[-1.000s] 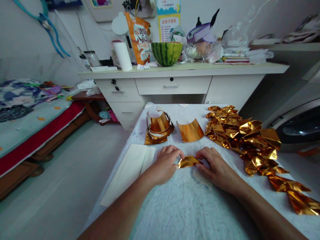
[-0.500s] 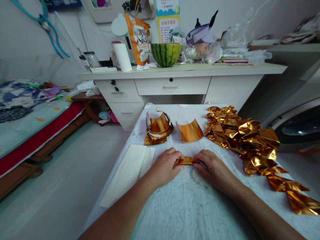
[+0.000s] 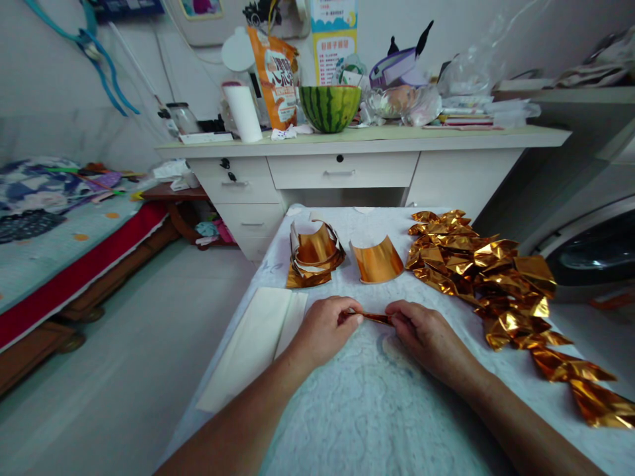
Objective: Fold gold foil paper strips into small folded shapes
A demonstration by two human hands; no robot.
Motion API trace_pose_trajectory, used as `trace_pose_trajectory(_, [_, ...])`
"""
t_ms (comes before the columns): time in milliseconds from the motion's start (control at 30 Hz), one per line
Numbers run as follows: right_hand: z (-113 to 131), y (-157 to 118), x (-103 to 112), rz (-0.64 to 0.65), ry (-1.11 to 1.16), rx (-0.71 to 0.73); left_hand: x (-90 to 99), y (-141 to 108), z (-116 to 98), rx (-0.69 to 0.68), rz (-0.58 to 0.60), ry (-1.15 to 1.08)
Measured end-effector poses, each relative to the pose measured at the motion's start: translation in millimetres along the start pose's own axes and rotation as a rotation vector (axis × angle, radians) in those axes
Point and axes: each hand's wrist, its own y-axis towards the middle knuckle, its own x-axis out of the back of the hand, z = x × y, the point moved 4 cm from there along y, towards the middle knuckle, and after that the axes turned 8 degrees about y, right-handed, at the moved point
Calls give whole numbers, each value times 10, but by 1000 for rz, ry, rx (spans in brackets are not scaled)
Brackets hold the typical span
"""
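Between my hands is a narrow folded strip of gold foil paper point(image 3: 376, 318), seen nearly edge-on just above the cloth. My left hand point(image 3: 331, 327) pinches its left end between thumb and fingers. At the other end, my right hand point(image 3: 419, 328) has its fingers closed on the strip. Beyond my hands lies a single curved gold foil sheet point(image 3: 378, 260). To its left stands a curled stack of gold foil sheets point(image 3: 315, 254). A large heap of folded gold foil pieces point(image 3: 476, 264) spreads along the right side.
White paper sheets point(image 3: 253, 350) lie by my left forearm on the cloth-covered table point(image 3: 367, 416). A white desk point(image 3: 342, 170) behind it bears half a watermelon point(image 3: 330, 108), an orange pouch point(image 3: 278, 82) and plastic bags. A bed point(image 3: 64, 244) stands left, a washing machine point(image 3: 590, 231) right.
The foil strip has turned from showing its flat face to nearly edge-on and looks thinner. My right hand has shifted slightly to the right, and both hands keep hold of the strip.
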Motion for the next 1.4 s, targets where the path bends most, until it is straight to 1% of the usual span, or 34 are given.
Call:
trace_pose_trajectory(167, [-15, -1, -12, -16, -6, -38, 1, -8, -6, 17, -12, 6])
trace_pose_trajectory(367, [48, 2, 3, -18, -23, -26, -2, -25, -10, 22, 3, 79])
trace_pose_trajectory(600, [77, -6, 3, -6, -16, -20, 13, -19, -75, -57, -40, 192])
trace_pose_trajectory(933, [75, -12, 5, 5, 22, -13, -12, -33, -73, -39, -29, 262])
trace_pose_trajectory(1200, [72, -15, 3, 20, 87, -49, -20, -27, -88, -50, -21, 216])
trace_pose_trajectory(1400, [70, -17, 31, 64, 202, 12, 58, -46, -117, -36, -52, 108])
